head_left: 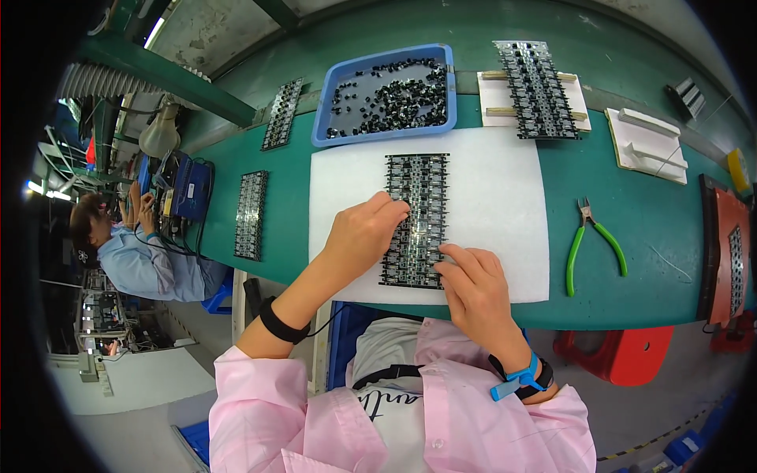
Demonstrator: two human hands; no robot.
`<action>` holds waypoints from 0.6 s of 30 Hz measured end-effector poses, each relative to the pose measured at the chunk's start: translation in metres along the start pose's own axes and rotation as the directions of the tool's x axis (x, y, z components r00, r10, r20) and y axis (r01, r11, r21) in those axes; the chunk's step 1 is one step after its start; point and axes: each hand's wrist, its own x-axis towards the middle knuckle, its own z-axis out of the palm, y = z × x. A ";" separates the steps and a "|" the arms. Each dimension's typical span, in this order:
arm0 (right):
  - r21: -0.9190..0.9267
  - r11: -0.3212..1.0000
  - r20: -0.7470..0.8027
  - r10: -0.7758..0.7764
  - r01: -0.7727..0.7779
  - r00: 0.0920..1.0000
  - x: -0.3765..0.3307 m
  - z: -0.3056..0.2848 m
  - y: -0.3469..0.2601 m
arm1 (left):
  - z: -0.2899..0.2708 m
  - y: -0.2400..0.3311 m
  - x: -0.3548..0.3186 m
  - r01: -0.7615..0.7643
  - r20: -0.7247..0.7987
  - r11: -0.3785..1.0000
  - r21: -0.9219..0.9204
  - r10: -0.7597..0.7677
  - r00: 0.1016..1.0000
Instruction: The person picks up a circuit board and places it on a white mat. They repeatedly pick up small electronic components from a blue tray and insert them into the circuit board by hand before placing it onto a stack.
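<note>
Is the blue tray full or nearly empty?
Partly filled: small black parts cover much of the blue tray, thickest toward its right; bare blue shows at left.

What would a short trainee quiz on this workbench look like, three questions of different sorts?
1. True or false: both hands rest on the circuit board panel.
2. What fills the blue tray? A) small black parts B) screws C) wire
3. Which tool lies to the right of the white foam mat?

Key:
1. True: left hand and right hand both touch it.
2. A
3. Green-handled pliers.
</note>
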 end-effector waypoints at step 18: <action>-0.564 0.826 0.372 0.247 0.006 0.895 0.177 -0.031 0.005 | -0.058 -0.093 0.095 0.124 0.281 0.897 0.424 -0.260 0.924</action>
